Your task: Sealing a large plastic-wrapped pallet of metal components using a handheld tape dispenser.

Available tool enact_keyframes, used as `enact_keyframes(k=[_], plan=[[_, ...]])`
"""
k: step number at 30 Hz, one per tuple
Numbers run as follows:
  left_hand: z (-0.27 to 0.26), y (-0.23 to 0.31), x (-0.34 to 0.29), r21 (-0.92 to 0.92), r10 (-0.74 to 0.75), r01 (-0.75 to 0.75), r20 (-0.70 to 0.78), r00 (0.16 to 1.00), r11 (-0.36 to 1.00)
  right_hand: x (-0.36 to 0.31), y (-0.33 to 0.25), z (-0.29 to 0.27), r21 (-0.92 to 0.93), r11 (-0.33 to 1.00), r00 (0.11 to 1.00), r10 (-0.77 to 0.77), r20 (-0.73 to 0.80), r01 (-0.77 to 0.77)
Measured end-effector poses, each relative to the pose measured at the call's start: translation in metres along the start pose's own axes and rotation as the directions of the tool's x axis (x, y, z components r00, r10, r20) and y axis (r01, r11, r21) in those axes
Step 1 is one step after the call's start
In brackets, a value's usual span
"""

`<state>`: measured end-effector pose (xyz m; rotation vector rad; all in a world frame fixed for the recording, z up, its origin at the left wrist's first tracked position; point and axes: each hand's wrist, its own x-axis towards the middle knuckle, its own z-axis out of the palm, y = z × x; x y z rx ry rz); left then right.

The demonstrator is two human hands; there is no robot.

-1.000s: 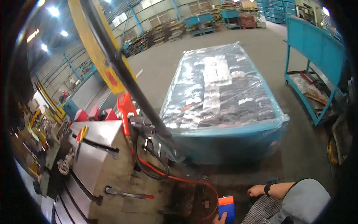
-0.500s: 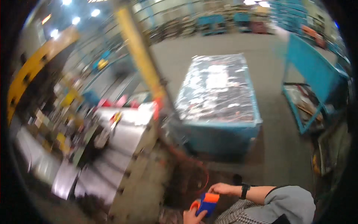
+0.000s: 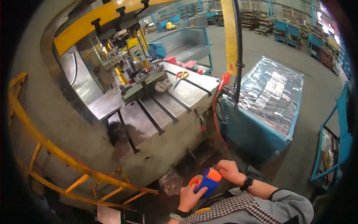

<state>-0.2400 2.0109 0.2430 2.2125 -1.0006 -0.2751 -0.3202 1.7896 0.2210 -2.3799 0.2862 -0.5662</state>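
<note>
A blue block-shaped object with an orange end and an orange loop (image 3: 209, 186) is in front of my body, low in the view; its kind is unclear. My left hand (image 3: 191, 196) grips its blue side, thumb across the front, close to the orange loop. At its upper right, my right hand (image 3: 230, 171) is closed with fingertips pinched against the orange end. Whatever those fingertips hold is too small to make out.
To the left stands a large press with a slotted metal bed (image 3: 149, 112), bearing scissors (image 3: 181, 77) and a die set (image 3: 138, 74). A yellow rail (image 3: 71, 160) curves at lower left. On the right are a film-covered blue bin (image 3: 257, 130) and a blue cart (image 3: 335, 149).
The view has swung left, so the press and yellow rail show more fully and sharply. Both hands stay on the blue and orange object; my left wrist now shows.
</note>
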Motion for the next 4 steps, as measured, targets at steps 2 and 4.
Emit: enact_keyframes(k=[2,4], plan=[[-0.007,-0.003,0.007,-0.073,-0.047,0.041,-0.072,0.996,0.996,0.018,-0.016,-0.011,0.192,0.979,0.993,-0.042,-0.109,0.062],[-0.027,0.011,0.03,0.039,-0.084,0.09,-0.136,0.987,0.995,0.03,-0.007,-0.017,0.315,0.949,0.975,0.045,-0.218,0.027]])
